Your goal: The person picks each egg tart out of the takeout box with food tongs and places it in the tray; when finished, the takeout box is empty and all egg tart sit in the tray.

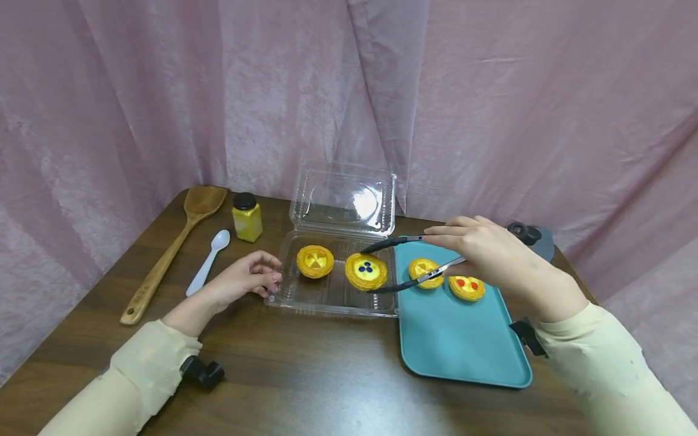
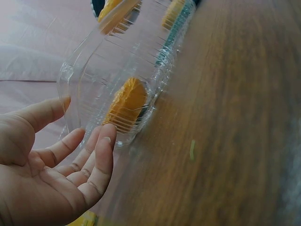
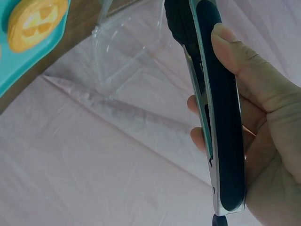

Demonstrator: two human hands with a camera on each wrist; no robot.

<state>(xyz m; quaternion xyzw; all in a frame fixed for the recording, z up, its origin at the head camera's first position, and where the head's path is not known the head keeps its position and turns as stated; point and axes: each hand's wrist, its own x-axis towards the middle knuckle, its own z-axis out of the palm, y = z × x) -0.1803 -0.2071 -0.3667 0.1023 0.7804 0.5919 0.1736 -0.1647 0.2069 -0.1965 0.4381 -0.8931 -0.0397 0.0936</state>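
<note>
My right hand (image 1: 480,248) grips a pair of black-and-silver tongs (image 3: 226,103) by the handles. The tong arms stand apart, their tips right at the far and near edges of an egg tart with blue berries (image 1: 366,270), over the right half of a clear plastic clamshell box (image 1: 327,307). An egg tart with a wedge pattern (image 1: 315,261) sits in the box's left half. My left hand (image 1: 248,278) is at the box's left rim, thumb and fingers loosely spread, fingertips close against the wall in the left wrist view.
A teal tray (image 1: 458,351) right of the box bears another wedge-patterned tart (image 1: 425,272) and a red-topped tart (image 1: 466,288). Left are a wooden spatula (image 1: 169,254), a white spoon (image 1: 208,262) and a yellow jar with black lid (image 1: 247,218). The box's raised lid (image 1: 343,197) stands before a pink curtain.
</note>
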